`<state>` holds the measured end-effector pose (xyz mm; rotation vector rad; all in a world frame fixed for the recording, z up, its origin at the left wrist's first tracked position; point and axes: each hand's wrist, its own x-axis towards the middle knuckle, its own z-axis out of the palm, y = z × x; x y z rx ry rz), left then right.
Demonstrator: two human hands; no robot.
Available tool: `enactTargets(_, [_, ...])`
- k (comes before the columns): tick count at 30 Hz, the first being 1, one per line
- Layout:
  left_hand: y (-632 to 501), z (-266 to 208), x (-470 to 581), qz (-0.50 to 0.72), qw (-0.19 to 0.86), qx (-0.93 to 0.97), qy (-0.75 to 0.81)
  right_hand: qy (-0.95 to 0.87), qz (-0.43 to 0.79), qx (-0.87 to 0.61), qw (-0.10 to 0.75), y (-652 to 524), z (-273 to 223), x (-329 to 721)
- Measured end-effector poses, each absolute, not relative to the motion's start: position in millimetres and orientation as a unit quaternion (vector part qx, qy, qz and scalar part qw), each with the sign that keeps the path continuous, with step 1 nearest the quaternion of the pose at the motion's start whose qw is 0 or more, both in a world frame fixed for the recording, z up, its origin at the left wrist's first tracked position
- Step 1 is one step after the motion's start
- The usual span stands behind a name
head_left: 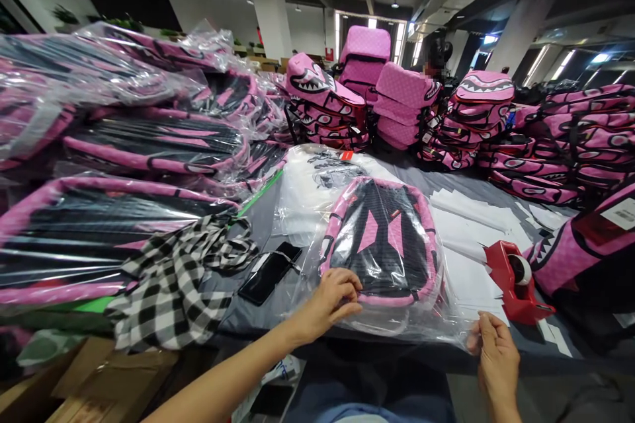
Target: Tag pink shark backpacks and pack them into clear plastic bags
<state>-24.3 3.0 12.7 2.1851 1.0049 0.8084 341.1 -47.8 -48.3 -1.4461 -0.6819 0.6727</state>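
The right hand [496, 350] pinches the near right corner of a clear plastic bag [454, 324] between thumb and fingers, out beyond the backpack inside. The left hand [340, 297] is loosely curled, knuckles up, at the backpack's near left corner; whether its fingertips grip the film or only rest on it, I cannot tell.

The pink-and-black backpack [380, 244] lies flat between the hands, straps and back panel up, a little beyond them. Its long axis seems to run away from the person. The left hand is the nearer, right at its edge; the right hand stands apart from it, with loose film stretching between along the near side.

Around it on the grey-covered desk [262, 225], a white printed package [307, 192] lies just behind and to the left, partly under the bag. A black phone [269, 274] and a checked cloth [183, 284] are to the left; white paper sheets [471, 277] and a red tape dispenser [518, 287] are to the right.

Farther left, bagged backpacks [159, 139] pile high; stacked backpacks [322, 102] line the back. Beyond stand a pale pillar [270, 0], ceiling lamps and bright windows.
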Motion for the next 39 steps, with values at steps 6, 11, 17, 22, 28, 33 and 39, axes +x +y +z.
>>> enactTargets(6, [-15.5,15.6,-23.8,0.285,0.158,0.857,0.4,-0.287,0.248,-0.668,0.64,-51.3,-42.8,341.9])
enactTargets(11, [1.1,16.8,-16.8,0.299,0.207,0.842,0.399,-0.268,0.219,-0.653,0.674,-52.3,-41.2,339.3])
enactTargets(17, [21.2,15.1,-10.6,0.288,0.4,0.738,0.462,-0.307,0.236,-0.662,0.641,-53.2,-41.0,335.8])
enactTargets(22, [25.3,8.4,-8.7,0.279,0.436,0.706,0.483,-0.291,0.231,-0.71,0.598,-39.7,-37.6,332.9])
enactTargets(28, [25.6,-3.1,-7.3,0.298,0.463,0.678,0.487,-0.302,0.335,-0.705,0.547,-22.1,-39.0,349.7])
enactTargets(33, [27.0,-4.5,-6.8,0.322,0.501,0.655,0.465,-0.328,0.231,-0.713,0.575,-20.4,-4.8,415.3])
enactTargets(39, [27.1,-3.4,-7.4,0.331,0.53,0.635,0.454,-0.366,0.026,-0.815,0.448,-12.8,41.6,502.7])
